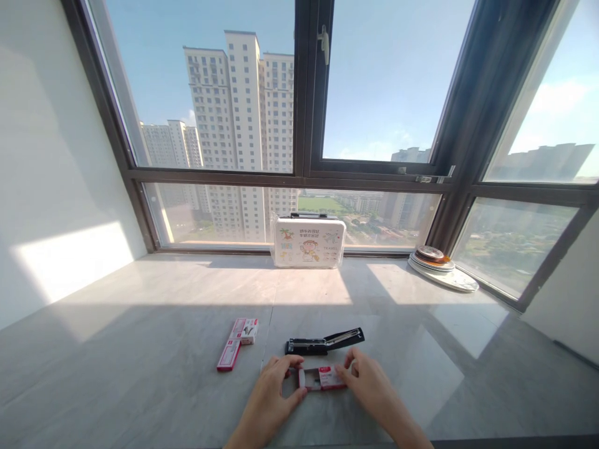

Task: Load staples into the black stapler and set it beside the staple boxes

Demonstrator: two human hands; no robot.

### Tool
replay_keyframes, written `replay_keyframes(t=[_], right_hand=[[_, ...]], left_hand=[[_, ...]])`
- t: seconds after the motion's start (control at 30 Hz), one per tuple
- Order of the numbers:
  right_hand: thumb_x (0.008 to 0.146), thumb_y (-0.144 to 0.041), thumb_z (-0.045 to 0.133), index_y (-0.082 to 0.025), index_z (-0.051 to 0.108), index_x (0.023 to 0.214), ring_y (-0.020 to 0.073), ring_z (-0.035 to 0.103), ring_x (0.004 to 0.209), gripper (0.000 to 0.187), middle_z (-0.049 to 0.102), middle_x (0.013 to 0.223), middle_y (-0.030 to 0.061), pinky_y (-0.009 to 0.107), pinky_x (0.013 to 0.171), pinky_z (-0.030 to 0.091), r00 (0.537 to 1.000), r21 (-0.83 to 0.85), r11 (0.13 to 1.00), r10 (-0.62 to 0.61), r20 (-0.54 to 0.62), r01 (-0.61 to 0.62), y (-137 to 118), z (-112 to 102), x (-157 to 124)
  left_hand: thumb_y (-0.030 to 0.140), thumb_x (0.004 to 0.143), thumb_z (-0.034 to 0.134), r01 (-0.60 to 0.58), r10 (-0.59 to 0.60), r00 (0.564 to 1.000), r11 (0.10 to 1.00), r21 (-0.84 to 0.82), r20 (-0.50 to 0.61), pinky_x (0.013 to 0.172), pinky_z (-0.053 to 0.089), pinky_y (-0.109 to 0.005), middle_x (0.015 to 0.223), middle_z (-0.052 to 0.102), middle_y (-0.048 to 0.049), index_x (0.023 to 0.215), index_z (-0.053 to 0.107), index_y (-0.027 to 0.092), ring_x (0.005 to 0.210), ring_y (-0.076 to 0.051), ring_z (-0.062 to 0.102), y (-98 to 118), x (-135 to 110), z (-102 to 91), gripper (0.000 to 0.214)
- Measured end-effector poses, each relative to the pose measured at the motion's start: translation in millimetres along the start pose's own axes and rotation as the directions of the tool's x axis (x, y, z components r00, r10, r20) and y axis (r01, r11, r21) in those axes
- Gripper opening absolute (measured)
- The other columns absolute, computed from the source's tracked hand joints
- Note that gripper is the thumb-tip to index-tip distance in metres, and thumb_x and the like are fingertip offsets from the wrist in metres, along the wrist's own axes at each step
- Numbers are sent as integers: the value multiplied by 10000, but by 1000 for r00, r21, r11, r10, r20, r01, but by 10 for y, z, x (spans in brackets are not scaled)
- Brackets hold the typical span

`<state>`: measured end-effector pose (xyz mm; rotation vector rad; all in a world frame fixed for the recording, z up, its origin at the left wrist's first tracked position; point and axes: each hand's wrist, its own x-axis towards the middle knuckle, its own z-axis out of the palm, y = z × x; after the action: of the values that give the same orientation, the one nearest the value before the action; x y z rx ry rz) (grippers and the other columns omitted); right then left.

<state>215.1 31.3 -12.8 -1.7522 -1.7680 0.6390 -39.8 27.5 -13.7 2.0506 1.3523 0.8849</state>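
Note:
A small red-and-white staple box (331,376) lies between my hands on the marble sill, its inner tray slid partway out to the left. My left hand (275,391) grips the tray's end between thumb and fingers. At the other end, my right hand (369,380) pinches the printed sleeve. Inside the tray something greyish shows near the sleeve, too small to make out. Just beyond the box lies a black stapler (322,342), its top swung open toward the right, with the metal staple channel showing. Neither hand touches the stapler.
Left of the stapler are several red-and-white staple boxes (229,354) lying together. A white cartoon-printed case (309,243) stands against the window (224,178). Stacked round plates or lids (433,265) rest in the right corner. A wall (56,187) bounds the left side.

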Motion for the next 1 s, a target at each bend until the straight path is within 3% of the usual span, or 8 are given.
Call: replay_keyframes(t=[0.07, 0.17, 0.37, 0.5, 0.67, 0.77, 0.87, 1.0], right_hand=[[828, -341, 623, -251, 712, 907, 179, 600, 620, 150, 659, 637, -18, 257, 571, 321, 991, -109, 985, -132, 11, 132, -216, -33, 3], [743, -244, 662, -296, 780, 821, 212, 660, 732, 151, 731, 724, 5, 269, 638, 363, 949, -203, 932, -271, 164, 301, -542, -16, 86], [623, -153, 685, -267, 773, 665, 248, 675, 720, 150, 733, 679, 40, 293, 697, 404, 904, -269, 879, -315, 289, 393, -830, 35, 288], [768, -221, 631, -282, 757, 815, 190, 649, 691, 147, 725, 697, -11, 253, 640, 356, 872, -181, 872, -393, 293, 454, -696, -71, 218], [874, -276, 568, -245, 692, 855, 161, 606, 647, 129, 677, 694, -24, 238, 615, 363, 942, -61, 947, -304, 145, 315, -266, -131, -3], [891, -341, 592, -242, 691, 1038, 179, 617, 714, 202, 678, 783, -7, 254, 674, 407, 963, -12, 965, -262, 59, 263, -95, -125, -107], [828, -380, 696, -247, 700, 1139, 195, 623, 792, 339, 689, 927, 21, 262, 706, 420, 961, 1, 965, -262, 87, 263, -83, -118, -166], [802, -389, 729, -265, 759, 1007, 183, 600, 756, 241, 682, 882, 9, 258, 667, 392, 955, -9, 965, -256, 149, 261, -213, -102, -180]], left_hand=[[226, 760, 668, -4, 4, 1000, 1000, -14, 2, 923, 501, -322, 1124, 680, -37, 1214, 649, 273, 1027, -220, 628, 1, 5, -2, 457], [246, 766, 672, -18, 18, 1000, 1000, -19, 10, 919, 497, -312, 1121, 684, -32, 1202, 655, 276, 1031, -217, 627, 10, 11, -25, 437], [297, 763, 694, 6, -6, 1000, 1000, 20, 15, 876, 496, -313, 1084, 692, -31, 1163, 667, 276, 995, -225, 631, 44, -27, -76, 401], [255, 764, 666, 6, -6, 1000, 1000, 25, -6, 900, 486, -314, 1093, 693, -22, 1159, 667, 283, 1020, -226, 621, 38, -48, -61, 396], [228, 746, 676, -24, 24, 1000, 999, -23, -20, 933, 489, -320, 1141, 681, -32, 1235, 638, 280, 1036, -223, 620, -21, -51, -31, 493], [288, 788, 676, -36, 35, 998, 999, -20, -59, 914, 488, -329, 1118, 687, -33, 1267, 606, 270, 994, -219, 625, -45, -43, -25, 485], [354, 898, 563, 31, -32, 996, 999, -11, -84, 805, 488, -311, 921, 708, -11, 1165, 627, 242, 820, -194, 638, -25, -13, 25, 297], [318, 914, 526, 50, -49, 997, 999, 11, -63, 783, 463, -293, 817, 715, 15, 1054, 625, 240, 758, -183, 655, 74, 17, 174, 189]])
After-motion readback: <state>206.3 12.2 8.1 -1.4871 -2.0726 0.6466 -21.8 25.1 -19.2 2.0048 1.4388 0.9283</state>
